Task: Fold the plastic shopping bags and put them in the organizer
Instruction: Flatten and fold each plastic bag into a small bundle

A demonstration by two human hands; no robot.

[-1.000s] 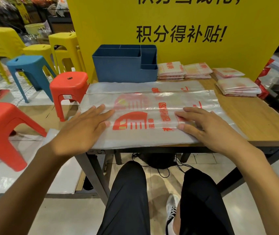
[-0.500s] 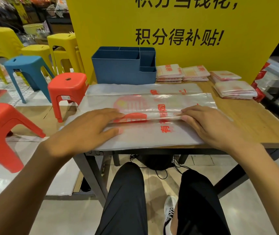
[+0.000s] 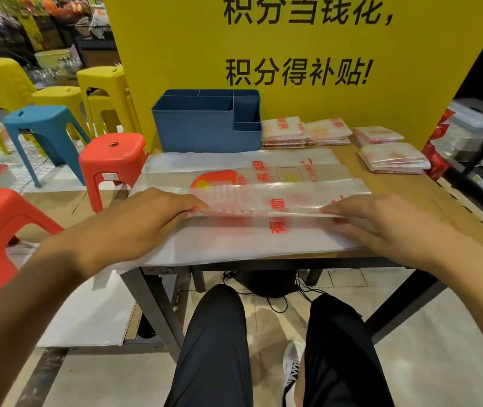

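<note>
clear plastic with red print, the bag [image 3: 258, 230] lies flat across the near part of the worktop [image 3: 405, 183], its left end hanging past the edge. your forearms reach in from both lower corners, palms down. your left hand [image 3: 134, 227] sits on the bag's left part, fingers [image 3: 187, 205] stretched to the right and nipping the folded edge with the thumb tucked under; that edge is lifted off the layer below. your right hand [image 3: 381, 221] mirrors it on the right part, fingers [image 3: 340, 207] pointing left and pinching the same raised fold, the lower fingertips blurred under the film. between the hands the fold runs as one long ridge. a second bag [image 3: 234, 163] lies flat just behind. the blue organizer [image 3: 202, 127] stands at the back against the yellow sign [image 3: 293, 48], with folded stacks [image 3: 325, 132] beside it on its right.
</note>
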